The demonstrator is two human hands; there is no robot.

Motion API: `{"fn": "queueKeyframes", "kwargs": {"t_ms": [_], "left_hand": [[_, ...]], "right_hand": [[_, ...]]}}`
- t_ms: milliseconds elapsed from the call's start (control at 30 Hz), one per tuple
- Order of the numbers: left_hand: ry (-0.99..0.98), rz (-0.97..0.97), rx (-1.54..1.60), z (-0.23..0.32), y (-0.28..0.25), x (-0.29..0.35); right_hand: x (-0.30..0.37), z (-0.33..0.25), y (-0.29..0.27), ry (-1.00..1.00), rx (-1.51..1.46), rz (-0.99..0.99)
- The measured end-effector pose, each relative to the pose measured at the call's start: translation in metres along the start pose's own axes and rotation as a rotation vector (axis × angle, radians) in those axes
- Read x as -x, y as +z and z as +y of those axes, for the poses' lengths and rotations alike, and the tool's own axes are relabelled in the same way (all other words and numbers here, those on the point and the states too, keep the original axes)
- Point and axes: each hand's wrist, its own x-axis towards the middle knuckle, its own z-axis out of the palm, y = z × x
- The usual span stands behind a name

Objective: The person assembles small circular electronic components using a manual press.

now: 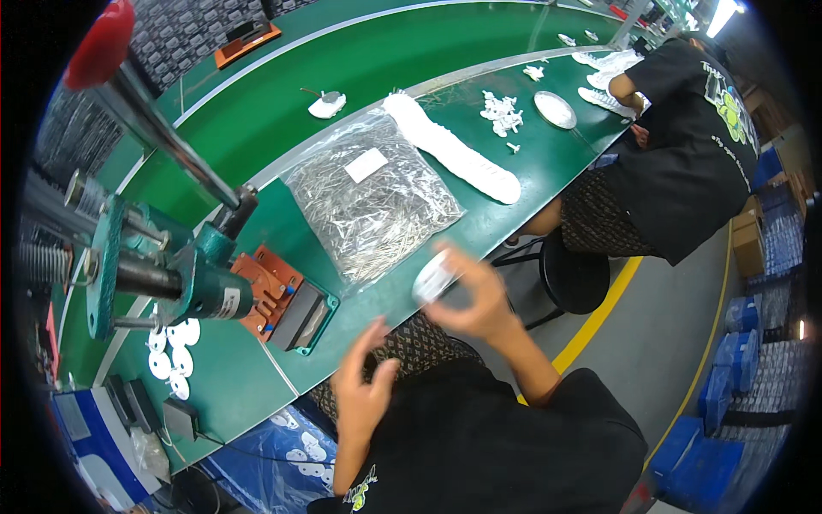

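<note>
**At frame centre: white disc held in right hand, left hand empty**

At centre, a blurred white disc point(434, 276) is gripped by the right hand point(475, 295), fingers closed around it. Left hand point(364, 385), lower left of it, is seen half open, holding nothing. Press fixture point(287, 300) lies left of the disc.

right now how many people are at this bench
2: the person wearing the camera, right hand holding a white disc, left hand empty; a co-worker seated further along.

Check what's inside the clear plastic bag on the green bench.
The clear plastic bag holds a dense heap of thin silvery metal pins, with a white label on top. The bench under it and the bag's lowest layer are covered.
</note>
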Motion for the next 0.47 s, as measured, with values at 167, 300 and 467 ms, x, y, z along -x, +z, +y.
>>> {"fn": "queueKeyframes", "kwargs": {"t_ms": [167, 300, 467], "left_hand": [[0.345, 0.996, -0.432, -0.060, -0.119, 0.001], [0.146, 0.805, -0.994, -0.087, -0.211, -0.024], [-0.044, 0.505, -1.331, -0.159, -0.274, -0.038]], "right_hand": [[-0.018, 0.112, -0.087, 0.464, 0.075, 0.329], [-0.011, 0.148, -0.106, 0.485, 0.195, 0.069], [-0.013, 0.149, -0.090, 0.437, 0.340, -0.061]]}}
